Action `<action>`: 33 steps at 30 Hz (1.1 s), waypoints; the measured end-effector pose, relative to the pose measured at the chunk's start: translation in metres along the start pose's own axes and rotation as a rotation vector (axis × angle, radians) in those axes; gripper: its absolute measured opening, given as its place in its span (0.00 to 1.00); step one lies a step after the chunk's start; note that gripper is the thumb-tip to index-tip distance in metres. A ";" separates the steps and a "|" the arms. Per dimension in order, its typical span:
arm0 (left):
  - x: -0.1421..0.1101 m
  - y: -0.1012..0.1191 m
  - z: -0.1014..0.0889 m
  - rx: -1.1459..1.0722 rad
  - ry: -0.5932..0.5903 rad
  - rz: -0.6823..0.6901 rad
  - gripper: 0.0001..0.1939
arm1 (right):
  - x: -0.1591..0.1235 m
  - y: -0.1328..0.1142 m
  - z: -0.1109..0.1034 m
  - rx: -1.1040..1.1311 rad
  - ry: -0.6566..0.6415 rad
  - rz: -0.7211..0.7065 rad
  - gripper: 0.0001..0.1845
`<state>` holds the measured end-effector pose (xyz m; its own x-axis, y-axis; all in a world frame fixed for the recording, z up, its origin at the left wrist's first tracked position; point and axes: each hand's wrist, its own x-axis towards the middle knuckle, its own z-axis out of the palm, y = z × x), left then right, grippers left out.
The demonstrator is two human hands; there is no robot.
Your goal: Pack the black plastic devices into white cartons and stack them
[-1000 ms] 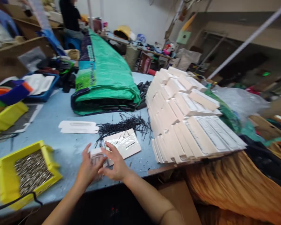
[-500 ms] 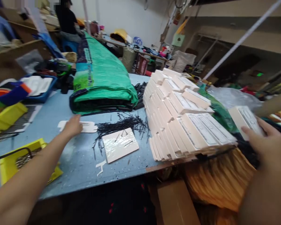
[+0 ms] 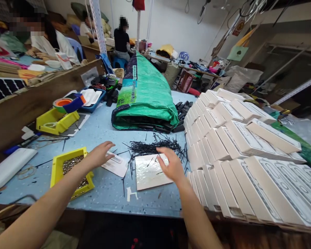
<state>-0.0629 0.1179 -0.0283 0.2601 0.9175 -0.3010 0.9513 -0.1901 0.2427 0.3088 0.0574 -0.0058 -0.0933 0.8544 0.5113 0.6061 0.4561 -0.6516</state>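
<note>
My left hand (image 3: 100, 154) is open, thumb and fingers apart, at the upper left end of a white flat piece (image 3: 119, 166) with a printed strip. Whether it touches the piece I cannot tell. My right hand (image 3: 171, 165) is also open, over the right part of a shiny white board (image 3: 146, 174), with its fingers near a pile of thin black sticks (image 3: 142, 148). A few sticks lie on the board. Right of my right hand stands a tall stack of white boxes (image 3: 223, 143) with printed faces.
A yellow bin of small metal parts (image 3: 74, 166) stands left of my left forearm. Behind the sticks lies a green woven sack (image 3: 150, 97). Another yellow bin (image 3: 55, 121) and a long white case (image 3: 10, 167) are on the left. Other people (image 3: 122, 39) sit farther back.
My right hand has come from the far right to the board and no longer holds a white box. The white piece by my left hand now lies at a slant. The view has turned left.
</note>
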 end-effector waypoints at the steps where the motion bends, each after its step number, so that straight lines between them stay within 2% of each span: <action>1: -0.015 -0.004 -0.001 -0.017 0.096 -0.023 0.28 | 0.019 0.010 0.023 -0.058 -0.111 0.060 0.16; 3: -0.047 -0.018 0.003 -0.064 0.359 -0.144 0.26 | 0.063 0.035 0.061 -0.223 -0.277 0.243 0.21; 4: -0.062 -0.027 0.008 -0.069 0.444 -0.224 0.25 | 0.086 0.048 0.075 -0.297 -0.313 0.330 0.23; 5: -0.077 -0.036 0.016 -0.060 0.482 -0.290 0.24 | 0.106 0.062 0.086 -0.349 -0.313 0.390 0.25; 8: -0.106 -0.058 0.050 -0.006 0.363 -0.283 0.22 | 0.146 0.094 0.106 -0.428 -0.308 0.461 0.27; 11: -0.115 -0.068 0.078 0.006 0.277 -0.257 0.20 | 0.153 0.109 0.114 -0.478 -0.295 0.529 0.24; 13: -0.115 -0.070 0.084 -0.019 0.250 -0.285 0.17 | 0.147 0.112 0.114 -0.469 -0.279 0.571 0.22; 16: -0.115 -0.070 0.080 -0.054 0.211 -0.300 0.17 | 0.134 0.114 0.104 -0.385 -0.221 0.606 0.20; 19: -0.115 -0.069 0.072 -0.036 0.197 -0.282 0.16 | 0.116 0.109 0.089 -0.227 -0.111 0.600 0.26; 22: -0.114 -0.065 0.065 0.004 0.153 -0.278 0.16 | 0.083 0.088 0.079 -0.035 -0.056 0.614 0.31; 25: -0.112 -0.059 0.059 0.012 0.105 -0.269 0.16 | 0.038 0.051 0.073 0.464 -0.112 0.714 0.31; 27: -0.111 -0.056 0.055 -0.001 0.073 -0.267 0.16 | 0.008 0.025 0.067 0.834 -0.112 0.788 0.26; 28: -0.111 -0.054 0.052 -0.010 0.063 -0.265 0.17 | -0.006 0.014 0.063 0.925 -0.093 0.801 0.25; 30: -0.113 -0.053 0.047 -0.028 0.076 -0.265 0.17 | -0.028 -0.002 0.055 0.847 -0.080 0.746 0.25; 33: -0.118 -0.048 0.036 -0.110 0.170 -0.305 0.17 | -0.049 -0.009 0.042 0.563 -0.188 0.594 0.26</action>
<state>-0.1338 0.0059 -0.0376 -0.0731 0.9729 -0.2194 0.9548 0.1318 0.2663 0.2746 0.0219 -0.0484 -0.0433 0.9963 -0.0743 0.1159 -0.0689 -0.9909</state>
